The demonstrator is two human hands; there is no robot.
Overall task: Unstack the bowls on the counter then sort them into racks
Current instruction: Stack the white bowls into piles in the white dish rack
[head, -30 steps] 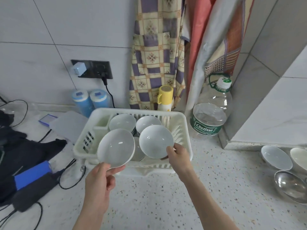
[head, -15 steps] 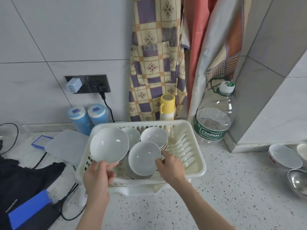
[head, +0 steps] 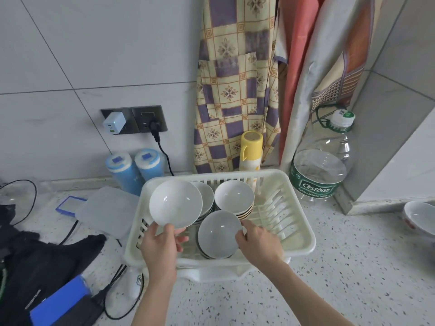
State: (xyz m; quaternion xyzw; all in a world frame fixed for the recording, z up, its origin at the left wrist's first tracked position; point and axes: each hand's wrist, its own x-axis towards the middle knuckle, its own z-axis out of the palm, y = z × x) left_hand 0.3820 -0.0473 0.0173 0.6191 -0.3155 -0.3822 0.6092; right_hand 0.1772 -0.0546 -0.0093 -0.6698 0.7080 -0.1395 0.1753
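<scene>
A cream plastic dish rack (head: 299, 241) stands on the speckled counter. Two stacks of white bowls sit at its back: one at back left (head: 206, 198), one at back middle (head: 234, 196). My left hand (head: 160, 245) grips a white bowl (head: 176, 203) by its lower rim, held tilted above the rack's left side. My right hand (head: 256, 243) pinches the right rim of another white bowl (head: 220, 234), which sits low in the rack's front on top of other bowls. One more bowl (head: 421, 217) stands on the counter at the far right.
A large clear water bottle (head: 322, 165) stands right of the rack; a yellow can (head: 250, 149) and two blue canisters (head: 131, 170) stand behind it. A translucent lid (head: 106, 210), black bags and cables lie left. Hanging aprons cover the wall.
The right hand has lowered its bowl into the rack's front onto other bowls. The left hand has carried its bowl up and back over the rack's left side. The camera moved closer.
</scene>
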